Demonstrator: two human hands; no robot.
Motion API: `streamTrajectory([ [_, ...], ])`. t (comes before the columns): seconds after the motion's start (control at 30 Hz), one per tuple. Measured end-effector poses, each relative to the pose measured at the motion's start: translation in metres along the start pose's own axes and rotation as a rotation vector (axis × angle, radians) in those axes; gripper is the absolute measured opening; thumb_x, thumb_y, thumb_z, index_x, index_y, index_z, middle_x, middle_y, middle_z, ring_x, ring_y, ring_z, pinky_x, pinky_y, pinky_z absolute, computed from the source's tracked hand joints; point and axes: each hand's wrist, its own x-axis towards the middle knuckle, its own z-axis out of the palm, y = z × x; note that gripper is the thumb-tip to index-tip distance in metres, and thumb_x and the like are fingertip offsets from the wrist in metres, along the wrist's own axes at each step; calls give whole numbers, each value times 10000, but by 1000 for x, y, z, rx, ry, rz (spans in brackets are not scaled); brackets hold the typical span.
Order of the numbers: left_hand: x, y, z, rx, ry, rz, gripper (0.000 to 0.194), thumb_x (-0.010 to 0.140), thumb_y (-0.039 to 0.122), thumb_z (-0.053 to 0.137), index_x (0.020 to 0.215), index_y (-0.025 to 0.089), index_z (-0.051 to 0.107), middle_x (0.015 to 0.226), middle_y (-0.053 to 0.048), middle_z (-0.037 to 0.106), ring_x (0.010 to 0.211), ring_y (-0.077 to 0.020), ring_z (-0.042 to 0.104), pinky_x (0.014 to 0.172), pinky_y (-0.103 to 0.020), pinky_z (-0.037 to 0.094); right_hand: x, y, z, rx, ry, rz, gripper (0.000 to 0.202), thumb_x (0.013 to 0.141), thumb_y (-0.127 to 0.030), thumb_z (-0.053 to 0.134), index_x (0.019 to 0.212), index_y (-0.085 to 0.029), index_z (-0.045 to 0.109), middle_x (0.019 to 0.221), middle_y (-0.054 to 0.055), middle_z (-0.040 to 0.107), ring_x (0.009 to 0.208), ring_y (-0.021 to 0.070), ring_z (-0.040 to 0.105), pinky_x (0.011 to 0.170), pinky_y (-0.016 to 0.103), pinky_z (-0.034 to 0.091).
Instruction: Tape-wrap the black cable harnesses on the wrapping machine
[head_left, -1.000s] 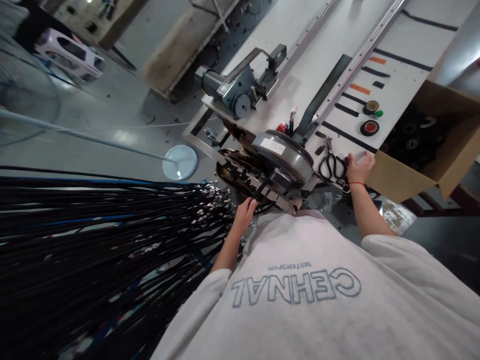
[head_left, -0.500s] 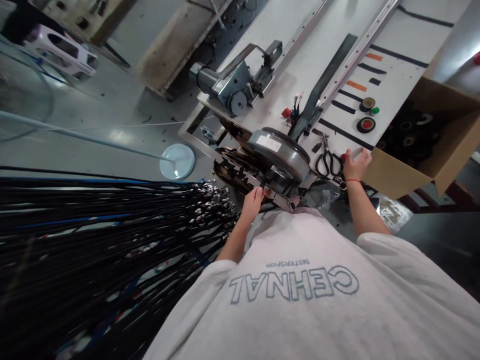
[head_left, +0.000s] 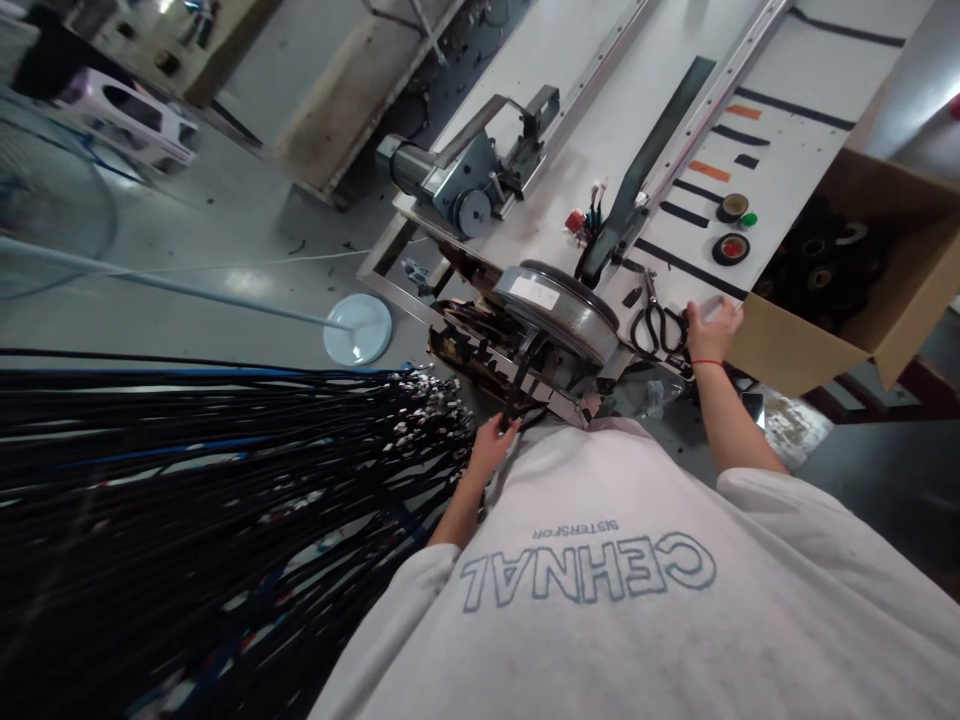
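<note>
My left hand (head_left: 491,446) is closed on the end of a black cable (head_left: 517,385). That cable runs from the hand up to the round metal taping machine (head_left: 561,310) at the table's end. At the table's near edge rests my right hand (head_left: 714,330), fingers apart, with nothing visible in it. Beside its thumb lie black-handled scissors (head_left: 658,325). The red button seen earlier by this thumb is hidden. Two tape rolls (head_left: 731,249) sit on the white table (head_left: 806,60) beyond the right hand.
An open cardboard box (head_left: 799,345) of dark rolls stands at the right. Many black cables (head_left: 187,480) with white connectors hang at the left. A motor unit (head_left: 450,180) is on the table's left side. A pale round stand base (head_left: 358,330) sits on the floor.
My left hand has moved down and slightly left, away from the machine, and more black cable shows between them. My right hand stays at the table edge, its thumb now over the red button's place.
</note>
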Motion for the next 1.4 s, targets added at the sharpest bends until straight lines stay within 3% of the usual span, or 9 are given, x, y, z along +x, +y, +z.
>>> streamTrajectory([
  [0.1, -6, 12, 1, -32, 92, 15, 371, 789, 537, 555, 647, 194, 538, 576, 24, 506, 597, -141, 469, 600, -256, 376, -2, -3, -1, 9, 0, -4, 728, 855, -585, 585, 1397, -119, 448, 1490, 260, 315, 1387, 367, 365, 1112, 571, 345],
  [0.27, 6, 36, -1, -81, 145, -2, 372, 794, 513, 576, 615, 199, 492, 537, 46, 427, 552, -118, 398, 546, -243, 318, -4, -8, -4, 16, -11, 10, 682, 862, -534, 601, 1384, -122, 453, 1487, 253, 323, 1396, 357, 352, 1120, 562, 341],
  [0.53, 34, 63, 0, 6, 143, 48, 310, 822, 472, 561, 686, 193, 560, 617, 11, 552, 634, -158, 520, 634, -264, 395, -4, -9, -4, 24, -2, 16, 676, 863, -567, 575, 1373, -135, 471, 1489, 246, 311, 1384, 361, 364, 1115, 578, 333],
  [0.73, 54, 72, 3, 27, 129, 113, 197, 808, 375, 614, 864, 186, 621, 800, -35, 674, 761, -196, 616, 736, -291, 451, -3, -6, -1, 19, 24, -6, 678, 856, -570, 580, 1355, -124, 472, 1454, 247, 364, 1363, 348, 390, 1113, 552, 347],
  [0.9, 61, 59, 11, 49, 136, 101, 197, 826, 380, 605, 872, 189, 614, 807, -46, 680, 750, -196, 619, 726, -288, 452, -3, -6, -2, 7, 53, -17, 700, 858, -625, 559, 1355, -141, 465, 1442, 241, 390, 1337, 347, 416, 1085, 570, 376],
  [1.0, 55, 39, 19, 69, 145, 49, 220, 846, 407, 587, 863, 189, 611, 787, -53, 680, 718, -196, 616, 702, -288, 445, -3, -8, -3, 8, 44, 1, 726, 847, -615, 581, 1367, -125, 454, 1449, 244, 384, 1355, 344, 391, 1093, 556, 376],
  [1.17, 36, 1, 32, 59, 40, -58, 205, 852, 368, 575, 841, 170, 626, 748, -54, 684, 703, -189, 617, 685, -279, 445, -2, -10, -5, 13, 23, 0, 685, 843, -547, 615, 1355, -125, 446, 1447, 235, 387, 1364, 328, 382, 1127, 539, 344],
  [1.27, 19, -15, 26, 63, 72, -80, 251, 877, 392, 522, 795, 171, 607, 698, -38, 651, 682, -182, 589, 669, -278, 441, -2, -9, -5, 17, 1, -1, 655, 853, -551, 601, 1344, -146, 448, 1455, 226, 367, 1376, 335, 365, 1121, 552, 349],
  [1.4, -11, -21, 4, 27, 146, -8, 376, 888, 535, 474, 757, 195, 565, 672, -23, 616, 662, -179, 556, 669, -288, 441, -2, -6, -2, 7, 4, -6, 654, 864, -576, 575, 1344, -149, 455, 1461, 227, 342, 1375, 343, 371, 1118, 556, 350],
])
